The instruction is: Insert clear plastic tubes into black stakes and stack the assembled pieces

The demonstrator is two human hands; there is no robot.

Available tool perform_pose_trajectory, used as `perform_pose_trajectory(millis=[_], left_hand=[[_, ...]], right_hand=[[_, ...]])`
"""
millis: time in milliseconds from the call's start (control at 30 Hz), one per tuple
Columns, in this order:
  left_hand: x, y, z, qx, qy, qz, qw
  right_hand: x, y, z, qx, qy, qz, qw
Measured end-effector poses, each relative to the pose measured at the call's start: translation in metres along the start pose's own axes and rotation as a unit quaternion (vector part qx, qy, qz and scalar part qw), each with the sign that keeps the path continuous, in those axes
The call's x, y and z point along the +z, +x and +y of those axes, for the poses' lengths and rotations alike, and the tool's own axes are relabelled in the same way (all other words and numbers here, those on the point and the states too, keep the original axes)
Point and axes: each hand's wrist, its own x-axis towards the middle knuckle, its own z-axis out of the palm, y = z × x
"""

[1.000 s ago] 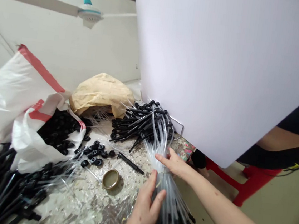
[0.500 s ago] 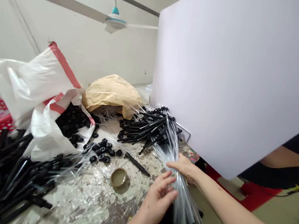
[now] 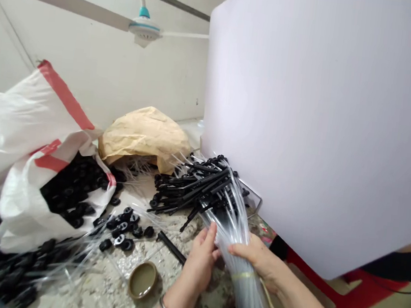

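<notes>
A long bundle of clear plastic tubes (image 3: 235, 221) runs from a heap of black plastic stems (image 3: 194, 185) down past the table's near edge. My right hand (image 3: 260, 259) is closed around the bundle, with the thumb across its top. Just below that thumb, a pale yellow band (image 3: 243, 276) circles the tubes, and a loose end hangs at the right. My left hand (image 3: 199, 259) grips the bundle's left edge, thumb up and fingers curled partly out of sight beneath. To its left lies a single black stem (image 3: 170, 246).
A small round dish of clear liquid (image 3: 142, 280) stands near my left wrist. Loose black caps (image 3: 122, 228) lie beside a white sack (image 3: 22, 202) full of black parts. Brown paper (image 3: 144, 134) covers more tubes behind. A large white panel (image 3: 307, 111) blocks the right side.
My left hand has moved from open above the bundle to its left edge. The yellow band now shows around the tubes below my right hand. The view has shifted slightly right.
</notes>
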Motion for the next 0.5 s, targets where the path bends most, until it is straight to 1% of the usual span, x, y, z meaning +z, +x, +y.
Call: perform_pose_trajectory(millis=[67,133,233,300,400,500], left_hand=[[0.004,0.007,0.005,-0.004,-0.023,-0.022,0.999],[0.007,0.013,0.011,-0.008,-0.054,-0.041,0.998],[0.009,0.02,0.021,-0.048,-0.089,-0.077,0.992],[0.008,0.022,0.029,-0.058,-0.089,-0.097,0.99],[0.007,0.023,0.045,-0.031,-0.066,-0.121,0.99],[0.009,0.019,0.065,0.015,-0.029,-0.123,0.992]], right_hand=[[0.008,-0.005,-0.012,-0.039,-0.049,0.007,0.998],[0.016,-0.007,-0.022,-0.064,-0.118,0.039,0.99],[0.027,-0.008,-0.027,-0.062,-0.208,0.106,0.97],[0.034,-0.008,-0.029,-0.067,-0.235,0.132,0.961],[0.043,-0.011,-0.038,-0.099,-0.233,0.136,0.958],[0.05,-0.018,-0.056,-0.146,-0.25,0.137,0.947]])
